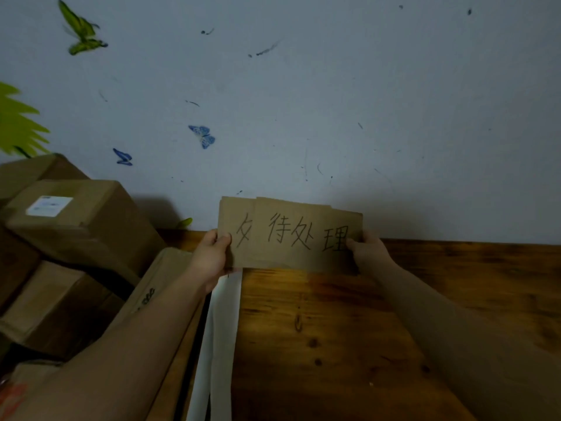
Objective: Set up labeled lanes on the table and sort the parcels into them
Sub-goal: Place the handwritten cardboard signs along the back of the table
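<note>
the left grip (pixel 212 253) and right grip (pixel 368 250) are pinching the side edges of the cardboard sign (pixel 288 235), upright over the far edge of the table (pixel 394 329). bare wood is lying open below the sign; closed parcels (pixel 85 214) are crowding its left.

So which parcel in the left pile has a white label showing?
The large upper parcel, white label on its top face; the parcel behind it and the parcel below it show bare cardboard.

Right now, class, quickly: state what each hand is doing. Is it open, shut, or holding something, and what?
Left hand: pinches the left edge of the cardboard sign.
Right hand: pinches the same sign's right edge.
</note>
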{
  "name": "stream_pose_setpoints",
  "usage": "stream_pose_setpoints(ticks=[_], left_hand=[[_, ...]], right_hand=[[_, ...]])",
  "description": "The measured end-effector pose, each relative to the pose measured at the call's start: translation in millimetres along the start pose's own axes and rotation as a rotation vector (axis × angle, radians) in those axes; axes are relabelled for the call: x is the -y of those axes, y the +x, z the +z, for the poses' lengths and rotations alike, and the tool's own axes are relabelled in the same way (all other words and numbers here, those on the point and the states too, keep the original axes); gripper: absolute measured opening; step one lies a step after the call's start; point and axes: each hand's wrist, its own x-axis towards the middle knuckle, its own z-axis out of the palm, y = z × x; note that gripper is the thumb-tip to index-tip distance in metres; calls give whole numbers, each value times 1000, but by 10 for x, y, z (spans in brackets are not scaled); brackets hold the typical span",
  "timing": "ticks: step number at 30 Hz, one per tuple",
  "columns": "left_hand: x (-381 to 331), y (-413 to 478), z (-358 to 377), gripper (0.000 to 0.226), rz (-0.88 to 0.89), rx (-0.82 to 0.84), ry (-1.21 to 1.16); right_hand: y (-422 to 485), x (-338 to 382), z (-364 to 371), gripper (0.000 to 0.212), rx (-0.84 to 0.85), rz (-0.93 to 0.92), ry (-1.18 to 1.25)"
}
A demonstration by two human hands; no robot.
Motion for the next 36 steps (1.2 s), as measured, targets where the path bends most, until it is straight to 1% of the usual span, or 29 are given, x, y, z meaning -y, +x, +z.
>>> stream_pose_setpoints(ticks=[4,7,8,10,12,14,17,18,19,20,21,22,23,24,25,29,31,33,34,35,36], left_hand=[[-116,80,-188,16,33,-110,-26],[-178,131,-341,15,106,-180,57],[-193,148,-385,15,141,-202,94],[-218,171,-454,14,187,-225,130],[-240,168,-506,13,209,-246,139],[-256,146,-555,13,232,-265,132],[-275,110,-635,13,249,-280,104],[-273,101,-665,13,243,-284,93],[-266,97,-693,14,235,-289,84],[-258,89,-716,15,226,-292,78],[-250,81,-725,15,219,-294,78],[-242,69,-728,17,215,-295,80],[-234,59,-723,18,214,-294,82],[-227,48,-716,19,213,-293,82],[-224,41,-708,18,213,-294,79],[-205,8,-696,15,194,-307,85],[-178,-50,-709,15,198,-318,61],[-151,-140,-716,17,214,-323,42],[-142,-190,-720,17,220,-325,31],[-134,-237,-719,17,223,-318,24],[-127,-287,-714,16,220,-303,24]], right_hand=[[90,-25,-44,37,45,69,-50],[118,-71,-86,32,48,98,-135],[125,-103,-95,30,51,109,-159],[126,-171,-102,18,82,130,-224],[133,-259,-75,16,95,153,-297],[150,-347,-30,24,74,162,-396],[171,-432,88,48,-7,152,-505],[142,-452,113,58,-37,122,-590],[87,-469,124,64,-49,30,-749],[30,-513,141,63,-17,-113,-955],[-26,-589,166,59,74,-262,-1145],[-80,-670,195,56,205,-368,-1287],[-118,-752,222,54,327,-391,-1373],[-126,-821,246,55,392,-370,-1420],[-110,-862,278,58,407,-341,-1443],[50,-782,505,69,378,-270,-1486],[131,-672,615,70,354,-225,-1481],[139,-530,702,66,322,-226,-1427],[95,-455,744,62,294,-246,-1330],[23,-369,781,58,273,-267,-1150],[-65,-274,812,56,273,-244,-876]])
